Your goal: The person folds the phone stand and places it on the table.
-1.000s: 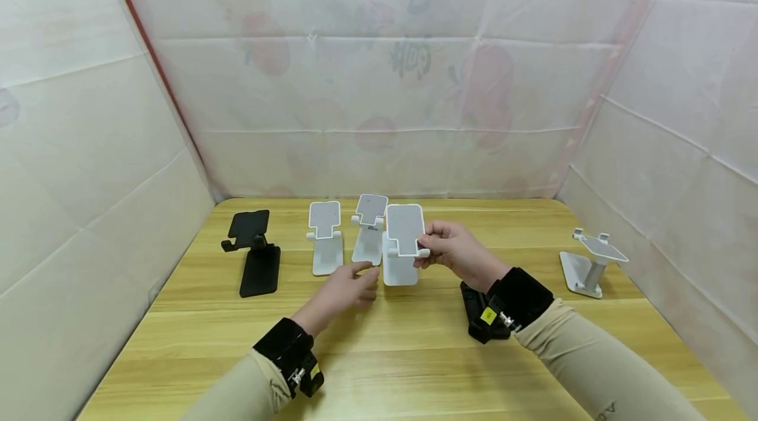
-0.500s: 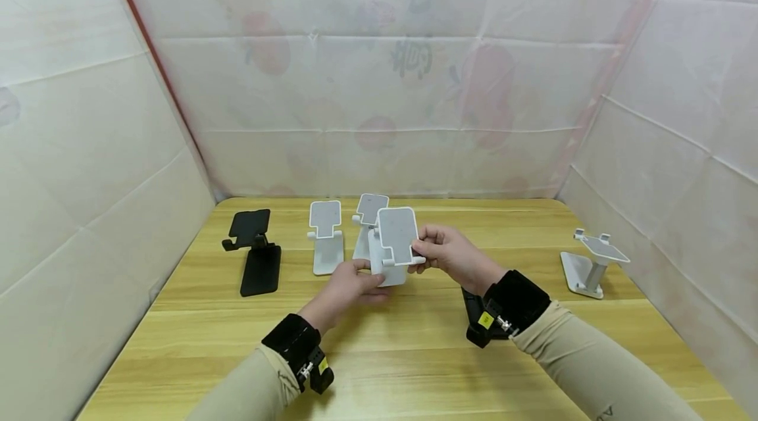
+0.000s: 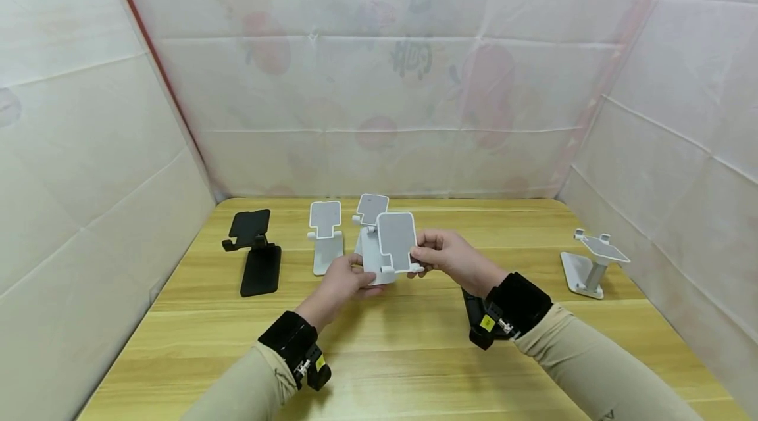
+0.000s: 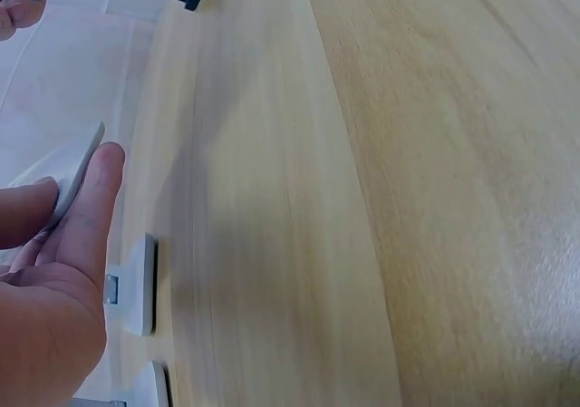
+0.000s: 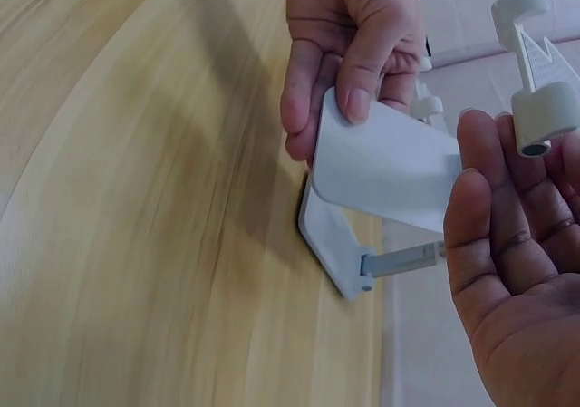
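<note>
A white phone stand (image 3: 397, 237) with a grey pad is held up off the table between both hands. My left hand (image 3: 342, 279) pinches its flat base (image 5: 390, 162), thumb on one face and fingers under the other. At the right edge of the upper plate, my right hand (image 3: 453, 256) grips with thumb in front and fingers behind. The stand's two lip hooks (image 5: 544, 117) show close to the right fingers in the right wrist view. Behind it, partly covered, another white stand (image 3: 372, 208) rests on the table.
To the left stand a white phone stand (image 3: 326, 220) and a black one (image 3: 260, 270). A white stand (image 3: 592, 263) sits far right, its plate turned differently. A black object (image 3: 474, 309) lies partly under the right wrist. Fabric walls (image 3: 379, 112) enclose the wooden table (image 3: 414, 368).
The left hand has reached in and taken hold of the stand's base. The stand has moved slightly left and toward me, with the right hand still gripping it.
</note>
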{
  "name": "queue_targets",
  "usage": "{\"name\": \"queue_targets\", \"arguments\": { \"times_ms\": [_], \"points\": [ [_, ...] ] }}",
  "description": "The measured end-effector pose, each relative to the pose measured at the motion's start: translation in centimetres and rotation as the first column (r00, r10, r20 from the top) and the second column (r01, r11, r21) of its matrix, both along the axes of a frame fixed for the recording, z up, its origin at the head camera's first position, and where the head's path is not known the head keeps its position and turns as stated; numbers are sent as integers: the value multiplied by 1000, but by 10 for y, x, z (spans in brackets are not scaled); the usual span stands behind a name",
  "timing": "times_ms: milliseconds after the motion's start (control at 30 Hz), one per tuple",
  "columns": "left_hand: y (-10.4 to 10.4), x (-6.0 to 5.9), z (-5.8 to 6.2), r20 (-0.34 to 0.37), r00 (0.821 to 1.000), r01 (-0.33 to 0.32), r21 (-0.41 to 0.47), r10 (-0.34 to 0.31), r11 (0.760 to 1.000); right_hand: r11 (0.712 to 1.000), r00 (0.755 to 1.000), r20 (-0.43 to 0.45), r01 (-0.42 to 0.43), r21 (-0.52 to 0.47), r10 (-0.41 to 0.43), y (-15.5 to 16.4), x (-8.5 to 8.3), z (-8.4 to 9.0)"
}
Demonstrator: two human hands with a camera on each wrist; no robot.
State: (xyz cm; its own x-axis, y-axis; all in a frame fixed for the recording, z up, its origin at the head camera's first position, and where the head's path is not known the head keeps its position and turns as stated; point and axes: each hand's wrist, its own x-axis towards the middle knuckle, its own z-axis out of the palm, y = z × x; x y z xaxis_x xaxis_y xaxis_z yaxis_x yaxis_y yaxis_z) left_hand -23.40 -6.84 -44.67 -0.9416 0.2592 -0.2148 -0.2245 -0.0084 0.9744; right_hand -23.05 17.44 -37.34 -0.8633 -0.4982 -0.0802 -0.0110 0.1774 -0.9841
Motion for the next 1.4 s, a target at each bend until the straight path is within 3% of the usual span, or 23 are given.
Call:
{"name": "queue_targets", "arguments": {
  "times_ms": [300, 733, 1033, 1400],
  "points": [
    [-1, -2, -2, -22, 999, -44, -4, 44, 999, 995, 999, -35, 5, 102, -1, 6, -1, -2],
    [-3, -3, 1, -103, 994, -58, -140, 44, 988, 957, 992, -117, 78, 279, -46, 8, 0, 2],
    [-3, -2, 6, -171, 985, -47, -222, 9, 974, 956, 990, -141, 45, 291, -3, 12, 2, 0],
    [-1, -2, 7, -214, 977, -40, -255, -16, 966, 962, 987, -154, 6, 271, 37, 16, 3, -2]
  ]
}}
